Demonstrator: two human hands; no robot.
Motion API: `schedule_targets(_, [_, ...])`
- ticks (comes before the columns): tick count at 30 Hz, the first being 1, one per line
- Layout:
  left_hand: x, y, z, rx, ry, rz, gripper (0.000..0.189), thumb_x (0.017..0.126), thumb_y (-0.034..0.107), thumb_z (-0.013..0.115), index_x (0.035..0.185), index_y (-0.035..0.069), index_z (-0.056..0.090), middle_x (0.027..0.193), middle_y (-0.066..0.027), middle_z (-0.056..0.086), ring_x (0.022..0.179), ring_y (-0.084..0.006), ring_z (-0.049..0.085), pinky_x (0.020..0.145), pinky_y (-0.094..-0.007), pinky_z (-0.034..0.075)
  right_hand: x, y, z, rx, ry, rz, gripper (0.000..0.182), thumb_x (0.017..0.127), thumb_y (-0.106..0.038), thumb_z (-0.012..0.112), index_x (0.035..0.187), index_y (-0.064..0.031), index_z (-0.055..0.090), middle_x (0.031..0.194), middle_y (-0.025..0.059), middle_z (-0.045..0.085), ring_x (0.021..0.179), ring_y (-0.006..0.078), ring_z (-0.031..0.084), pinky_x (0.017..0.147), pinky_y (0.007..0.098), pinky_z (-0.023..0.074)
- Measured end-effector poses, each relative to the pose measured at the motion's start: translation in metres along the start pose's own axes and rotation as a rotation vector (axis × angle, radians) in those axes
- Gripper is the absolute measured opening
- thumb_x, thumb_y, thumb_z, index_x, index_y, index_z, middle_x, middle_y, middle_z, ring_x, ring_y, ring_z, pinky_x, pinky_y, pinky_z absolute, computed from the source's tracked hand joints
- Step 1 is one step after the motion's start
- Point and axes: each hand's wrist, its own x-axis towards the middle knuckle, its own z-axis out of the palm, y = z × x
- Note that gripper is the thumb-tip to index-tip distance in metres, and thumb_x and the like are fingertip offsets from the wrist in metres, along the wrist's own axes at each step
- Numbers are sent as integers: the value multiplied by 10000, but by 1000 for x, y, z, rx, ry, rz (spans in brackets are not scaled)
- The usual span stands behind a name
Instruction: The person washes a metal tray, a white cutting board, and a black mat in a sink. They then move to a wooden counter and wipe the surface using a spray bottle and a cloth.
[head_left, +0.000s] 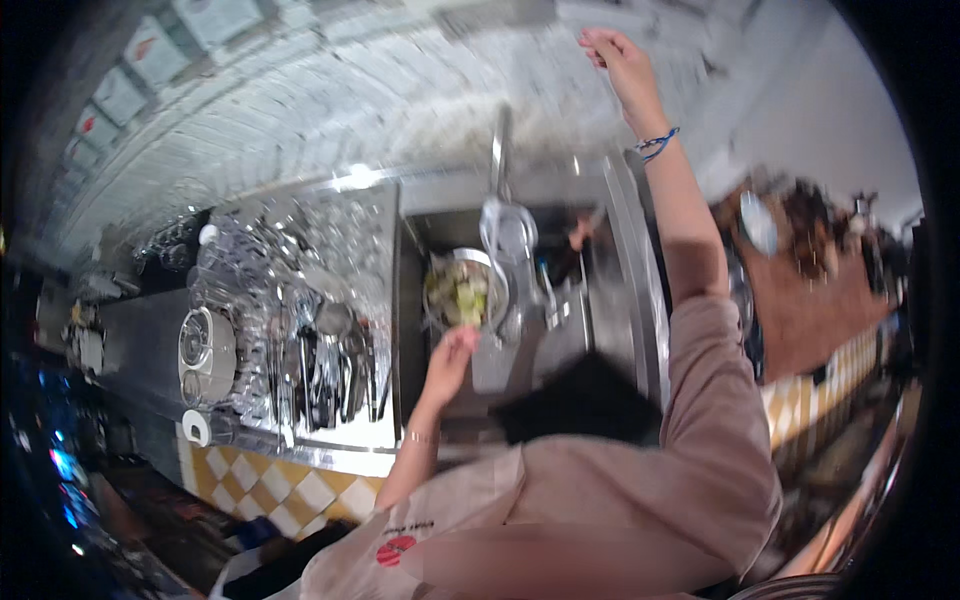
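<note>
In the sink (517, 382) stands a round bowl or strainer (491, 262) holding yellow-green food pieces (469, 296). My left hand (452, 361) is at its near rim, fingertips together beside the food. Blur hides whether they grip the rim, pinch a piece or only touch. High on the right, my right hand (621, 66) is raised in front of the white wall (420, 97), its fingers loosely curled. Nothing shows in it, but the inside of the hand is partly hidden. A metal faucet (500, 150) reaches over the sink from behind, close to a clear round container (510, 229).
Left of the sink, a drainboard is crowded with glassware (247, 300) and cutlery (326, 375). A white round appliance or container (210, 352) stands farther left. Dark and shiny utensils (574, 300) lie in the sink's right part. A brown surface (814, 307) extends at right.
</note>
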Motion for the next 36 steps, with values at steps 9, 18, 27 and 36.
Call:
schedule_targets(9, [-18,-57,28,168,-205,-461,482,905,410,490,1178,13,503,1048,-53,584,893,-118,531,787,-257,425,-372,-4,-167,-736,68,524,402,869,-311,593,1048,49,589,992,187,628,944,248,595,815,318,463])
schedule_targets(18, [0,-137,108,586,-567,-664,954,731,670,543,1218,-143,433,1191,-218,531,1097,-295,520,943,-342,388,-664,-28,-161,-256,961,1344,983,763,-690,497,1365,42,235,1321,262,373,1252,321,330,1000,450,287])
schedule_targets(27, [-1,-59,121,166,-532,-685,573,723,337,700,1088,-84,562,1032,-169,621,923,-251,615,822,-340,488,-682,-4,-80,590,492,1189,663,869,-482,529,1328,-50,322,1267,131,434,1150,253,456,955,435,382])
schedule_targets(36, [-78,61,210,-230,-974,-407,396,742,157,718,1077,-14,591,977,-89,641,817,-162,605,753,-266,481,-686,3,-70,1161,731,1090,1266,512,-894,459,1421,-70,145,1467,188,148,1352,387,111,1072,552,139])
